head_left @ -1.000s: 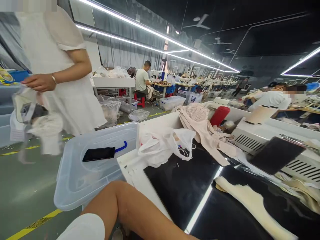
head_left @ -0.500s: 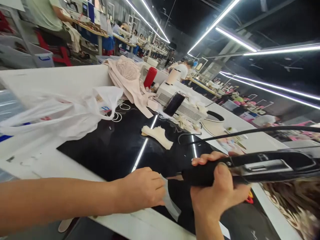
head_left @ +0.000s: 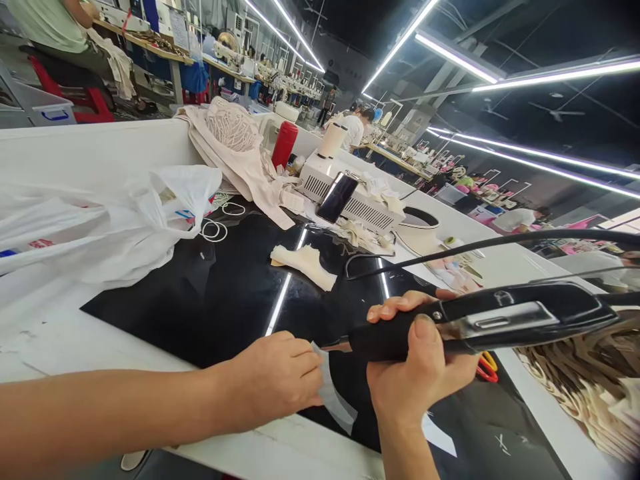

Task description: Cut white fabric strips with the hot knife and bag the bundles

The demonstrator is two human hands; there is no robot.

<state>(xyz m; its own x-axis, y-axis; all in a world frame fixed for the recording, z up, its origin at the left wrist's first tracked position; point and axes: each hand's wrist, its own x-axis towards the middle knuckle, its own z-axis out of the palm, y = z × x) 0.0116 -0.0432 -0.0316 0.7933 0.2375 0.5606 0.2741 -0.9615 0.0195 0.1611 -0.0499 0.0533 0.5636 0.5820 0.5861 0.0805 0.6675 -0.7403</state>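
Observation:
My right hand point(head_left: 423, 363) is wrapped round a black corded hand tool point(head_left: 495, 317), its thumb on top. A narrow metal tip point(head_left: 339, 345) sticks out of the tool's left end. It reaches the upper edge of a thin, whitish curved piece point(head_left: 336, 397), right beside my left hand point(head_left: 280, 373). My left fingers are closed on that piece at its left side; the fingertips are partly hidden. Both hands are over a shiny black sheet point(head_left: 225, 293). Further back on the sheet lies a cream fabric piece point(head_left: 304, 265).
Red-and-yellow-handled scissors point(head_left: 487, 368) and stacked fabric pieces point(head_left: 585, 393) lie to the right. Behind are a phone point(head_left: 338, 197), a white vented box point(head_left: 373, 217), a red bottle point(head_left: 285, 145) and a beige lace garment point(head_left: 235, 133). A white plastic bag point(head_left: 125, 227) is left; the tool's black cable point(head_left: 450, 250) crosses right.
The whole view has shifted, so the table and hands appear a little further left. The metal tip now sits closer to my left hand and the whitish piece. Both grips are unchanged.

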